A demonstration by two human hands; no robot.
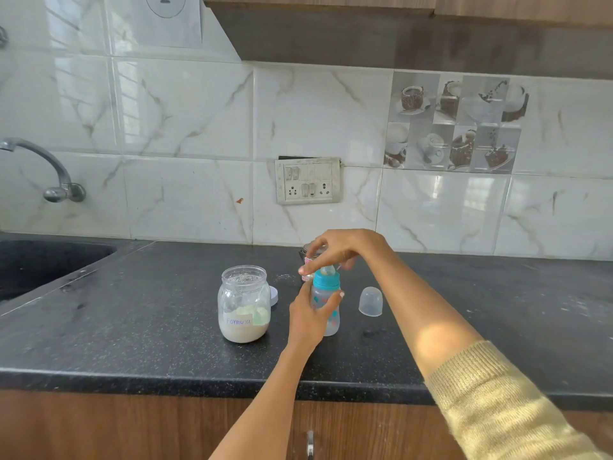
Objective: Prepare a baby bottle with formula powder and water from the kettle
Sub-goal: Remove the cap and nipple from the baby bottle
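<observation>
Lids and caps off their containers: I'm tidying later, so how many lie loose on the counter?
2: a clear cap right of the bottle, a white lid behind the jar. Others may be hidden.

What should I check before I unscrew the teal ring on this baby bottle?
1. Clear baby bottle upright on black counter: ok.
2. Left hand grips bottle body: ok.
3. Right hand above the teal screw ring, not on it: not ok.
4. Clear dome cap off, set aside: ok.
5. Formula jar open, powder inside: ok.
6. Kettle within reach: cannot tell.
</observation>
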